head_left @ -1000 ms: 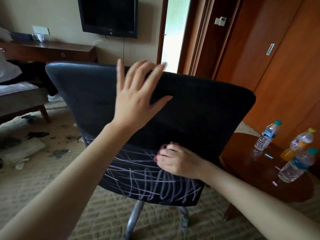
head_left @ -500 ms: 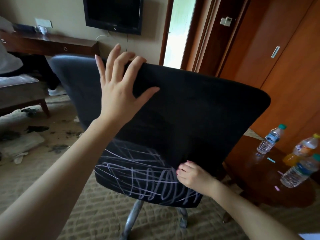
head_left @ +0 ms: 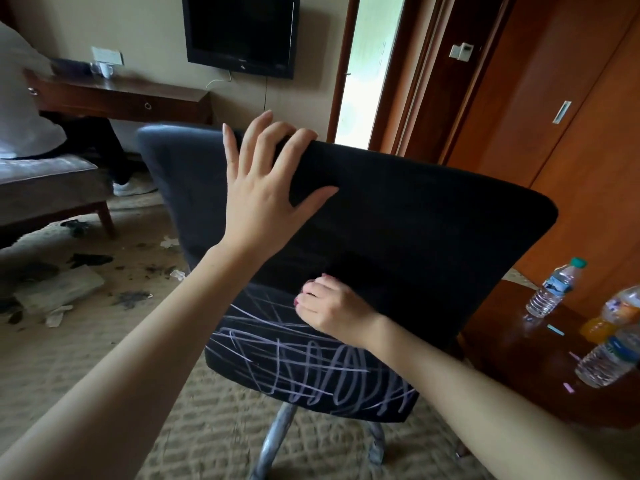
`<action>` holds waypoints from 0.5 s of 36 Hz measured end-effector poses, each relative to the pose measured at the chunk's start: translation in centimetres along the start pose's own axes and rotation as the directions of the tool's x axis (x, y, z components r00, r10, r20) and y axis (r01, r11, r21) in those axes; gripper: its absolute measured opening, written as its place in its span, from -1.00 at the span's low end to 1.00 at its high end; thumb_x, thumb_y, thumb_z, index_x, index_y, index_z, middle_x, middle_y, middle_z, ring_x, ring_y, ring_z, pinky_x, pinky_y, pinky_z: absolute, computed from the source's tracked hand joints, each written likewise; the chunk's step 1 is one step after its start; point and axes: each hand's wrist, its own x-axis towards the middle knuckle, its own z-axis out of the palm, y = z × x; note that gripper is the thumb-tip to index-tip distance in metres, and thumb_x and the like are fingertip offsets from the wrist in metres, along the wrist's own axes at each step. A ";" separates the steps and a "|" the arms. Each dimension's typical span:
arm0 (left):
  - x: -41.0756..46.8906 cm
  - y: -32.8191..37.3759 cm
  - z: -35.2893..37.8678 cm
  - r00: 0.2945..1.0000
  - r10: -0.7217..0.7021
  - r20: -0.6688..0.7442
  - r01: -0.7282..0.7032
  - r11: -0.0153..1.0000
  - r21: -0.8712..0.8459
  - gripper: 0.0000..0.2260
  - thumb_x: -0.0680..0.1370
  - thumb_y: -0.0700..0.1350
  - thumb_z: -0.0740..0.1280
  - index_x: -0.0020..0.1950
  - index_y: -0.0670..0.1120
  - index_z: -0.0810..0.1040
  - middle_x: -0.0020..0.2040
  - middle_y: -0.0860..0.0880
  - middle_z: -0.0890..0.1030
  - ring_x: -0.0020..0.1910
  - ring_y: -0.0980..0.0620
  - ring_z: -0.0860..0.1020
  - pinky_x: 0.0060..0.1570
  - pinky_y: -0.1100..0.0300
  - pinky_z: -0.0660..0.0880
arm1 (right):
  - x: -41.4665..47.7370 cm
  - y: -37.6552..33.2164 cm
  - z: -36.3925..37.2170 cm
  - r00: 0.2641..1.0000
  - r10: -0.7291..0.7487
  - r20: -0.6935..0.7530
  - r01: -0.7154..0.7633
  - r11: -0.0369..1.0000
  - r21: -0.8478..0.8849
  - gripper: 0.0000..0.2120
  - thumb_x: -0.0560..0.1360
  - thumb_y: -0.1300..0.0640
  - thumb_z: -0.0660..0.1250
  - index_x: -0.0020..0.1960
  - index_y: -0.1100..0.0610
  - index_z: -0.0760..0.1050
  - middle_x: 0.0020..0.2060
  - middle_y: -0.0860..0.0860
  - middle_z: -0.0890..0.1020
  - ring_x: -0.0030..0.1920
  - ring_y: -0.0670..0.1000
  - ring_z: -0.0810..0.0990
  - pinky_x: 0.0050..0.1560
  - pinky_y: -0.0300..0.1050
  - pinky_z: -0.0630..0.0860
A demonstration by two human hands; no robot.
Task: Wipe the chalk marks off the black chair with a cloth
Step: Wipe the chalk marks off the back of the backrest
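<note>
The black chair (head_left: pixel 433 220) shows me its backrest, its lower part covered in white chalk scribbles (head_left: pixel 311 362). My left hand (head_left: pixel 266 192) rests spread on the top edge, two fingertips bent over it and the thumb flat on the fabric. My right hand (head_left: pixel 332 306) presses on the backrest just above the scribbles with its fingers curled round a dark cloth (head_left: pixel 349 271). The cloth is hard to tell from the black fabric.
A round wooden table (head_left: pixel 512 368) stands close on the right with three plastic bottles (head_left: pixel 554 289) and bits of chalk. The chair's metal base (head_left: pixel 277 441) stands on carpet. A person sits on a bench (head_left: pixel 48 188) at left, with litter on the floor nearby.
My right hand slid down to the right over the scribbles, then came back up and left. My left hand settled onto the top edge, fingertips now bent over it.
</note>
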 end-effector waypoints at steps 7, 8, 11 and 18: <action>0.1 -0.4 0.5 1.000 0.026 -0.007 -0.026 0.999 0.022 -0.52 0.54 0.21 0.26 0.32 -0.09 0.42 0.25 -0.20 0.48 0.40 -0.20 0.25 0.40 -0.33 -0.05 | -4.9 -1.1 0.9 0.997 0.060 0.049 -0.060 0.998 -0.013 -0.83 0.47 0.33 0.36 -0.25 0.13 0.57 -0.25 0.02 0.61 -0.17 0.06 0.60 -0.08 -0.08 0.52; 0.0 -0.4 0.5 1.000 0.025 -0.008 -0.024 0.999 0.023 -0.51 0.54 0.21 0.26 0.32 -0.09 0.42 0.25 -0.20 0.48 0.40 -0.20 0.24 0.39 -0.33 -0.05 | -5.9 -1.2 0.9 0.997 0.051 0.065 -0.050 0.999 -0.017 -0.83 0.47 0.33 0.35 -0.24 0.13 0.58 -0.25 0.02 0.61 -0.17 0.06 0.60 -0.07 -0.08 0.53; 0.1 -0.4 0.7 1.000 0.024 -0.012 -0.024 0.999 0.026 -0.52 0.55 0.21 0.25 0.33 -0.09 0.41 0.26 -0.21 0.48 0.40 -0.20 0.24 0.39 -0.33 -0.06 | -9.6 -1.7 0.9 0.983 0.037 0.181 -0.030 0.999 -0.042 -0.84 0.43 0.34 0.35 -0.24 0.12 0.59 -0.27 0.02 0.61 -0.18 0.05 0.60 -0.05 -0.07 0.53; 0.0 -0.3 0.6 1.000 0.018 0.008 -0.018 0.999 0.044 -0.51 0.55 0.21 0.25 0.33 -0.10 0.43 0.25 -0.20 0.48 0.38 -0.16 0.23 0.40 -0.31 -0.06 | -12.1 -2.6 -0.6 0.857 -0.038 0.514 0.062 0.998 -0.030 -0.80 0.18 0.31 0.50 -0.31 0.06 0.59 -0.38 -0.05 0.55 -0.27 0.03 0.52 -0.14 -0.09 0.55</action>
